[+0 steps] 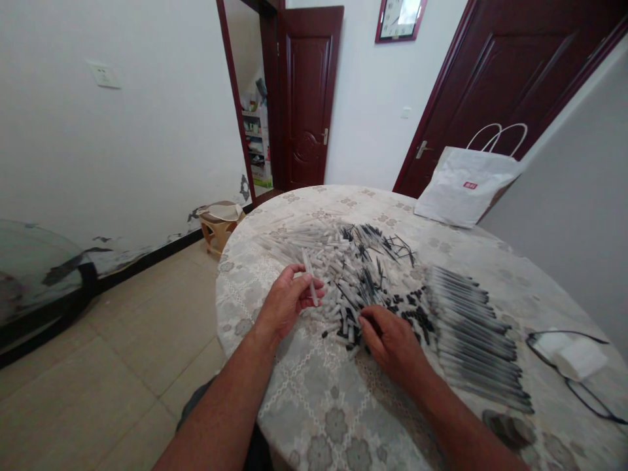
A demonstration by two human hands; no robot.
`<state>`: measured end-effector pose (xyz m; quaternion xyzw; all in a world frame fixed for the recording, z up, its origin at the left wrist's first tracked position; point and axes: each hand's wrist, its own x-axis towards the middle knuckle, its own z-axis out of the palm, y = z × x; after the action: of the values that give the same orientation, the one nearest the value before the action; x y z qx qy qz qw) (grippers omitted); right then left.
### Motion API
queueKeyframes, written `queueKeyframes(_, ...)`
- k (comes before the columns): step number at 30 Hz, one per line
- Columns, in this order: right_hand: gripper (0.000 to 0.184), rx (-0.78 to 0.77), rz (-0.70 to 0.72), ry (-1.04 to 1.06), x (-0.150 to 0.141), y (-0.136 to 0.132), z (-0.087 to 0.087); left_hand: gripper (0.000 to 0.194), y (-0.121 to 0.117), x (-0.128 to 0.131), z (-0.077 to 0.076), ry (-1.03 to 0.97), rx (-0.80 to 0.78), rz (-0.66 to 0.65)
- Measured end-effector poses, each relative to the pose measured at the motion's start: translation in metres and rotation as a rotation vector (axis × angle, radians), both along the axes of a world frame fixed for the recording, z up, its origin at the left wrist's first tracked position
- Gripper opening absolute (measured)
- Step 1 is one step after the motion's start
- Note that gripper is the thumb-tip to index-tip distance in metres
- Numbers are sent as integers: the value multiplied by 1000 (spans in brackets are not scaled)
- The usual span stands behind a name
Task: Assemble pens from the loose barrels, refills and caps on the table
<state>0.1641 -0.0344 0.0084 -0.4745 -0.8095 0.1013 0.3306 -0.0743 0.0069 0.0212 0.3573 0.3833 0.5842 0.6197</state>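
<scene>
The red label (470, 185) on the white bag (451, 197) and the clock (392, 21) are illegible.

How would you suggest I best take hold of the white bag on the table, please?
I would grip both handles together at the top of their loops, coming from above. They rise in open arcs over the top edge of the white bag, with nothing lying across them, so fingers should pass through easily.

On the round cloth-covered surface (314, 376), a row of slim plastic sticks (473, 343) lies right of loose tubular parts (333, 263); a handled paper bag (458, 186) stands far right.
</scene>
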Motion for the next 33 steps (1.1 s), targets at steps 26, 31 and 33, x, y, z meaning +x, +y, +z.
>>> queueKeyframes(26,13,1,10,-22,2,5,-8,30,11,-9,-7,-168,104,287)
queueKeyframes(31,12,-19,0,-31,3,6,-8,29,10,-7,-5,-206,70,278)
queueKeyframes(33,12,-10,-5,-38,4,5,-8,29,9,-6,-4,-196,73,272)
